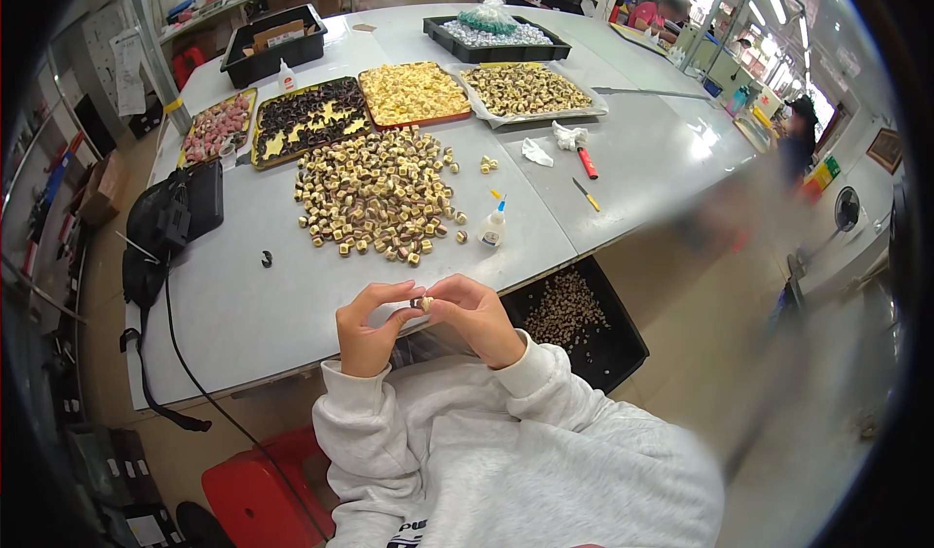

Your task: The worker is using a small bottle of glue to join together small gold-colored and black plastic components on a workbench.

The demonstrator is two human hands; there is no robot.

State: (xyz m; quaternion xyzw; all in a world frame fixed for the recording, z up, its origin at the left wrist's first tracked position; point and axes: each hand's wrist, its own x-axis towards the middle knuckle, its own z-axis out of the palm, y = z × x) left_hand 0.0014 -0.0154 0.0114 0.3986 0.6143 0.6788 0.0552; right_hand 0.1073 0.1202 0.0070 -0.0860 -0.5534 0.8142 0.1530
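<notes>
Between the fingertips of both hands is a small cream-and-dark piece (422, 304), held just over the table's near edge. My left hand (372, 326) pinches its dark side, and my right hand (479, 318) grips the cream side. Beyond them a heap of similar small cream-and-dark pieces (375, 193) covers the middle of the table (233, 305). A small glue bottle (491, 229) with a fine tip stands to the right of the heap. One dark curved piece (267, 258) lies alone to the left.
Trays of pink pieces (216, 130), dark pieces (309, 118), cream pieces (413, 93) and two-tone pieces (530, 91) line the back. A red-handled tool (587, 163) lies right. Below, a black bin (623, 349) holds small pieces. A black bag (151, 222) and cable sit left, above a red stool (258, 494).
</notes>
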